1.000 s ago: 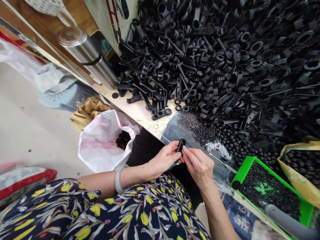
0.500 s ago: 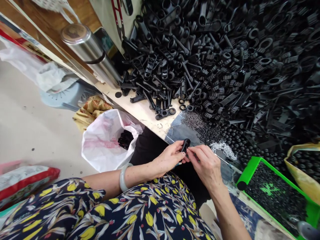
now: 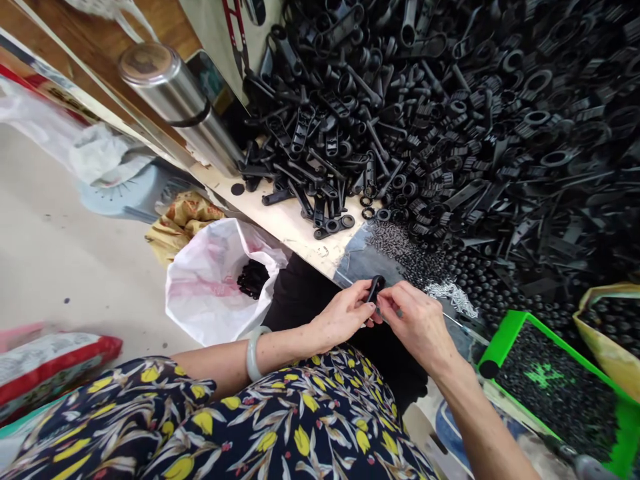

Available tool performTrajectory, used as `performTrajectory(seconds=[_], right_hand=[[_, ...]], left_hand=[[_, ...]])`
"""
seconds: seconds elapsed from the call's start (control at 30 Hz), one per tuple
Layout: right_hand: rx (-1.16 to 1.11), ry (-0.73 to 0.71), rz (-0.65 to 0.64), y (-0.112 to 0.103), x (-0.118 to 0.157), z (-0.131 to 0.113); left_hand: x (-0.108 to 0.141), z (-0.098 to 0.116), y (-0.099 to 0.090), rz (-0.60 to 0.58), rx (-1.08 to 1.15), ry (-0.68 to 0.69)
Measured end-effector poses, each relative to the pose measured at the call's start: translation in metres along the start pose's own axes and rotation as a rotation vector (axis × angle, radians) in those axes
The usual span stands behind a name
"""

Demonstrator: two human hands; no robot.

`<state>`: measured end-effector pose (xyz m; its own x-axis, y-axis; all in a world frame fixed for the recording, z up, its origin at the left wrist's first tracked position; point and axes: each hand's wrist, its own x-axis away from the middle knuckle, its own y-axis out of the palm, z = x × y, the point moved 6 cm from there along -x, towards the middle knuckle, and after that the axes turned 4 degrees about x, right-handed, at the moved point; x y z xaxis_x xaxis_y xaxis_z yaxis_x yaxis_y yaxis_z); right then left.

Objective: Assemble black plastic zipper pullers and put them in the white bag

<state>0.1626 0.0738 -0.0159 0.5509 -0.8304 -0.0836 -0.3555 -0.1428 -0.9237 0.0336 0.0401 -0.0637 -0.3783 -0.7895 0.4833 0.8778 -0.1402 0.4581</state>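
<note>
A table carries a heap of black plastic parts, with a green tray to its right. The left hand has its grip closed on one black part, held upright between thumb and fingers just above the table's edge. The right hand pinches at that part's lower end; whatever it holds there is too small to tell. The part looks light and stiff, and is probably best held by its body.
</note>
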Motion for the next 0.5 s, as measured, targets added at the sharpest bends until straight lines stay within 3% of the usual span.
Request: performTrajectory(seconds=[0.27, 0.5], right_hand=[[0.213, -0.054, -0.196, 0.004, -0.028, 0.000], [0.163, 0.094, -0.355, -0.001, -0.036, 0.005]], left_hand=[[0.002, 0.003, -0.004, -0.012, -0.285, 0.083], [-0.001, -0.001, -0.005, -0.061, -0.154, 0.088]])
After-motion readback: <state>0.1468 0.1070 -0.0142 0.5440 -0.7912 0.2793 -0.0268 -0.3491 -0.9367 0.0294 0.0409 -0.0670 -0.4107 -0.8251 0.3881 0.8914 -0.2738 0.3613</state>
